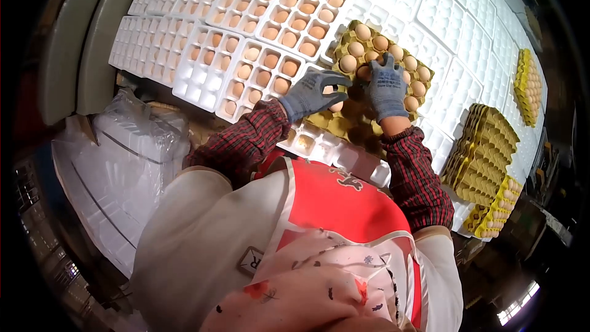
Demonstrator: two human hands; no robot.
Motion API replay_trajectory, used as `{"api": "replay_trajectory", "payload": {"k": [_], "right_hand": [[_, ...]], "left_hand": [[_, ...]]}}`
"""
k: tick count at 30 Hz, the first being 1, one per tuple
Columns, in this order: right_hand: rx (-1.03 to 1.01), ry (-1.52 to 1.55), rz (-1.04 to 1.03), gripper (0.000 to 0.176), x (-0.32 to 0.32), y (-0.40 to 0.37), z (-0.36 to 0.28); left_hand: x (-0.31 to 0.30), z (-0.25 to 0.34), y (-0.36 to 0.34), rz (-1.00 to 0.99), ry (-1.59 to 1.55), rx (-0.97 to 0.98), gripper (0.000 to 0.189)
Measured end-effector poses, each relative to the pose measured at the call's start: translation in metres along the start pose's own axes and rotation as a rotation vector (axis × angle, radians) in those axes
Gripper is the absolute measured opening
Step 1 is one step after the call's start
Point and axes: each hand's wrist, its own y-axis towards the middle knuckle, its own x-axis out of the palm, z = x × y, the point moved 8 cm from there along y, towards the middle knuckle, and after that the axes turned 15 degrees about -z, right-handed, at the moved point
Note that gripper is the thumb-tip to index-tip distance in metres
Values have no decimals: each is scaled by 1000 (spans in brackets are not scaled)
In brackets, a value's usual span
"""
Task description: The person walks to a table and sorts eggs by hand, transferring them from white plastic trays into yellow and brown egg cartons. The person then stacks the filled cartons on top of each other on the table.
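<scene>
Eggs [348, 63] in the pulp tray [329, 124], our hands over it.
Our left hand [310, 93], at the tray's left side, has fingers curled half-open around one egg; our right hand [388, 89] spreads its fingers down among eggs near the tray's middle. We cannot tell whether either grips.

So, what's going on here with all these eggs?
Someone's gloved right hand is reaching down among the eggs in a yellow-brown tray. The gloved left hand is curled beside an egg near that tray's left side; whether it grips one is hard to tell. Off to the left, white trays hold more eggs, and a stack of yellowish trays sits to the right.
</scene>
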Motion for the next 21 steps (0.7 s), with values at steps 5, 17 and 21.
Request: {"api": "replay_trajectory", "payload": {"k": [5,17,21], "right_hand": [[-136,-5,107,22,-2,3,-4],[-275,2489,-677,50,30,12,-53],[-461,2259,-544,46,8,29,-107]], "left_hand": [[39,32,-13,-244,902,-75,38],[44,-7,8,-153,864,-144,21],[-10,-2,-29,-36,187,-159,33]]}}
